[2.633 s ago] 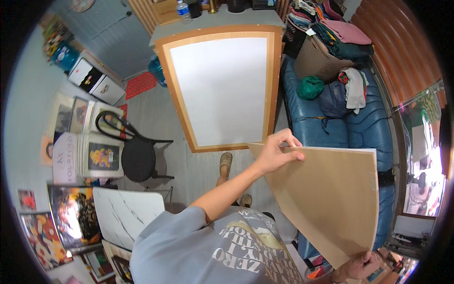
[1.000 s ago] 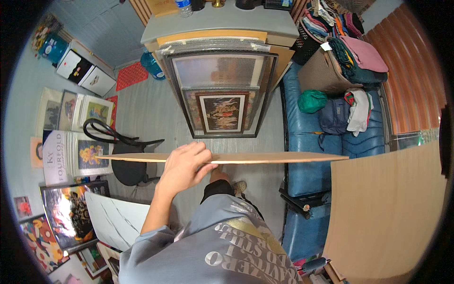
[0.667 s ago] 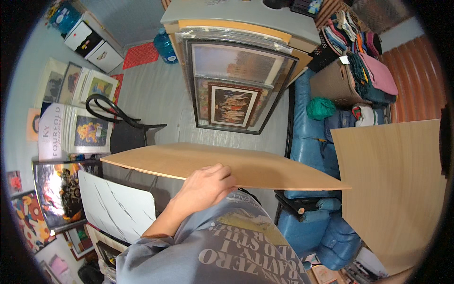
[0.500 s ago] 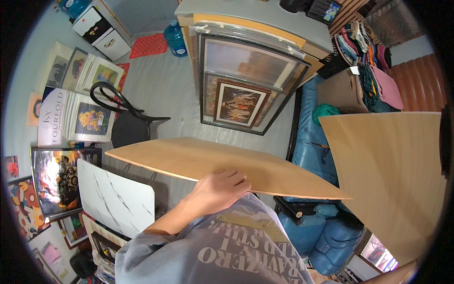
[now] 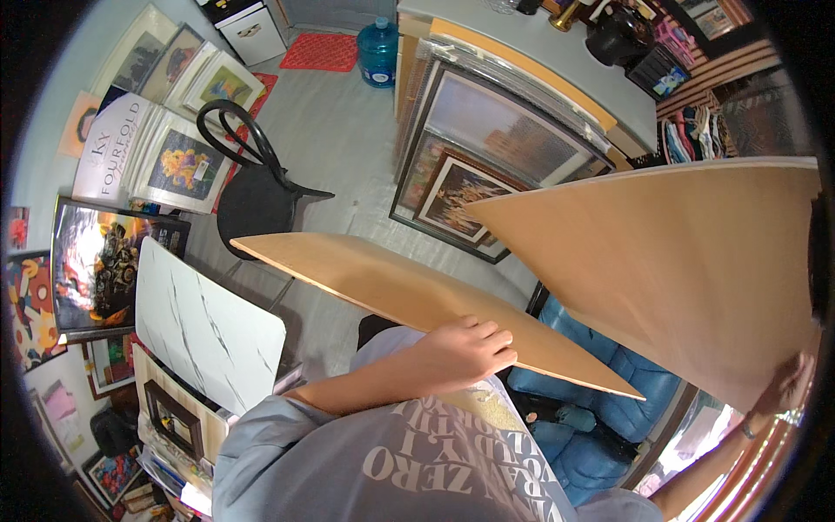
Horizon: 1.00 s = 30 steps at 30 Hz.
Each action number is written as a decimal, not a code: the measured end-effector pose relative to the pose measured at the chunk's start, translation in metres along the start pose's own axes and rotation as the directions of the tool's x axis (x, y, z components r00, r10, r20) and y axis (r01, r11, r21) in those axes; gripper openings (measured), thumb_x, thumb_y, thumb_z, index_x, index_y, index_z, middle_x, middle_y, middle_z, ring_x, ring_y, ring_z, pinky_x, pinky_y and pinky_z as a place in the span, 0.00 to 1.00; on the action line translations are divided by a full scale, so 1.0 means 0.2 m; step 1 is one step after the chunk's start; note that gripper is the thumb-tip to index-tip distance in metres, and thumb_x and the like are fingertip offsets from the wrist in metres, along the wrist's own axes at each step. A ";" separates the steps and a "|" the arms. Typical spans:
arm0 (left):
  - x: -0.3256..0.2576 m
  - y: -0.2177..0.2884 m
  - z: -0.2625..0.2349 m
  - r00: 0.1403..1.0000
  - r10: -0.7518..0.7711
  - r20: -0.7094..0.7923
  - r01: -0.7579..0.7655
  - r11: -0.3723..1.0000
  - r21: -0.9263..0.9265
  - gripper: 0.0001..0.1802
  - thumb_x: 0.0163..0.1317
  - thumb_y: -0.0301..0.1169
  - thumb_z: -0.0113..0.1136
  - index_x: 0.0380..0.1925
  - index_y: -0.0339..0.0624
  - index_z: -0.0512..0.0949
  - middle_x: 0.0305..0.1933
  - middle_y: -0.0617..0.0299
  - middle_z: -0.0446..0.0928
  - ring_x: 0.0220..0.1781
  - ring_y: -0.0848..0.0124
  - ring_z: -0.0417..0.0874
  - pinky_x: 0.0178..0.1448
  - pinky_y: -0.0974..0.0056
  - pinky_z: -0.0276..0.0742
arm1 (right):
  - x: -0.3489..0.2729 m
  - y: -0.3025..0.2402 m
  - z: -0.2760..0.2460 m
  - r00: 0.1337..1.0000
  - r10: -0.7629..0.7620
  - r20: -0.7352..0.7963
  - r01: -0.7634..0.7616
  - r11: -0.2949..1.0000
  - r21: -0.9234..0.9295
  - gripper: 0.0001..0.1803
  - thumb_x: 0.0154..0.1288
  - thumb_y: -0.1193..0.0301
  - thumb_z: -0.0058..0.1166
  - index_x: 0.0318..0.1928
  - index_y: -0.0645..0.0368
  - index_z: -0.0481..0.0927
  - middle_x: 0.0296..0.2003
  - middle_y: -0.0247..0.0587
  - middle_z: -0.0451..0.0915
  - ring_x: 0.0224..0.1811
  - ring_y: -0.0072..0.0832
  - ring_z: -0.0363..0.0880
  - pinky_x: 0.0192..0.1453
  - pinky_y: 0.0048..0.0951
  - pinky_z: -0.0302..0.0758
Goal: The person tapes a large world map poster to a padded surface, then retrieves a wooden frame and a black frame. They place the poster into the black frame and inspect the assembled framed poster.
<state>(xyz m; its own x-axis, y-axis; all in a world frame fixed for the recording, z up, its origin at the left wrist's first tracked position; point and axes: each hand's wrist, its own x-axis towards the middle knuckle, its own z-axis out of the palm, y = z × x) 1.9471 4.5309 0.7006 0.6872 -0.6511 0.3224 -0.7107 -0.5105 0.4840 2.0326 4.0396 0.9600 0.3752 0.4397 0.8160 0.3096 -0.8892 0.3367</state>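
A thin tan wooden board (image 5: 383,277) stretches across in front of my body, its long near edge at my waist. My left hand (image 5: 465,350) grips that edge, fingers curled over the top face and the thumb side hidden. On the right rises a second, larger tan board (image 5: 661,261), tilted, with its pale edge at the top. At its lower right edge is my right hand (image 5: 783,383), closed against the board; the fingers are partly hidden. The two boards overlap in view, and I cannot tell whether they touch.
A black chair (image 5: 252,209) stands ahead on the left. Framed pictures (image 5: 487,130) lean against a grey counter (image 5: 522,39). A blue sofa (image 5: 631,391) lies below the boards. At left are a white marbled panel (image 5: 204,326) and stacked prints (image 5: 178,174). A water jug (image 5: 377,54) stands farther off.
The larger board has swung left and up across the leaning frames. My right hand has come into view on it. My left hand and its board appear farther right as the view has turned.
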 end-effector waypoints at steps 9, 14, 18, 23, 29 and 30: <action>-0.04 -0.08 -0.03 0.998 -0.007 -0.056 0.005 0.999 -0.033 0.07 0.56 0.34 0.56 0.32 0.46 0.75 0.34 0.65 0.72 0.41 0.68 0.78 0.45 0.64 0.73 | -0.11 -0.45 0.55 0.925 0.000 0.380 -0.067 0.985 0.162 0.21 0.78 0.60 0.52 0.32 0.65 0.73 0.27 0.49 0.67 0.29 0.42 0.71 0.36 0.36 0.70; -0.05 -0.11 0.01 0.992 0.017 -0.128 -0.026 0.997 -0.068 0.07 0.56 0.34 0.57 0.32 0.46 0.75 0.34 0.65 0.72 0.41 0.69 0.77 0.45 0.65 0.73 | -0.16 -0.74 0.86 0.884 -0.288 0.369 0.187 0.940 0.286 0.24 0.72 0.54 0.56 0.29 0.61 0.69 0.26 0.47 0.65 0.27 0.46 0.65 0.31 0.44 0.62; -0.05 -0.11 0.03 0.988 0.005 -0.152 -0.020 0.995 -0.102 0.06 0.55 0.34 0.58 0.29 0.45 0.75 0.33 0.64 0.73 0.41 0.67 0.78 0.45 0.63 0.74 | -0.25 -0.92 1.07 0.851 -0.351 0.390 0.183 0.895 0.406 0.22 0.71 0.54 0.57 0.30 0.60 0.69 0.25 0.46 0.64 0.26 0.45 0.64 0.31 0.42 0.60; -0.04 -0.12 0.03 0.981 0.007 -0.195 -0.021 0.997 -0.068 0.07 0.54 0.35 0.58 0.30 0.47 0.75 0.33 0.66 0.72 0.41 0.71 0.77 0.41 0.68 0.72 | -0.34 -1.09 1.31 0.825 -0.369 0.427 0.161 0.880 0.447 0.22 0.69 0.57 0.60 0.28 0.57 0.67 0.23 0.43 0.64 0.25 0.44 0.64 0.32 0.42 0.61; -0.03 -0.13 0.04 0.972 -0.002 -0.236 -0.023 0.995 -0.102 0.07 0.52 0.35 0.59 0.27 0.46 0.76 0.33 0.66 0.73 0.41 0.71 0.78 0.40 0.68 0.73 | -0.45 -1.27 1.56 0.824 -0.425 0.375 0.190 0.830 0.524 0.21 0.66 0.60 0.64 0.27 0.56 0.66 0.23 0.40 0.64 0.25 0.40 0.66 0.32 0.40 0.63; -0.03 -0.13 0.05 0.972 -0.004 -0.234 -0.023 0.994 -0.111 0.07 0.51 0.35 0.59 0.27 0.46 0.76 0.33 0.66 0.73 0.41 0.71 0.78 0.40 0.68 0.73 | -0.47 -1.29 1.60 0.819 -0.435 0.373 0.196 0.824 0.532 0.21 0.66 0.60 0.64 0.26 0.55 0.66 0.23 0.40 0.64 0.25 0.40 0.66 0.32 0.40 0.63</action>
<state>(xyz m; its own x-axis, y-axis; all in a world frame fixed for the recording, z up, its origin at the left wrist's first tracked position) 1.9604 4.5431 0.6787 0.7058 -0.5000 0.5018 -0.7053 -0.4299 0.5637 2.1971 4.2686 0.6463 0.4988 0.7945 0.3464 0.7931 -0.5796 0.1873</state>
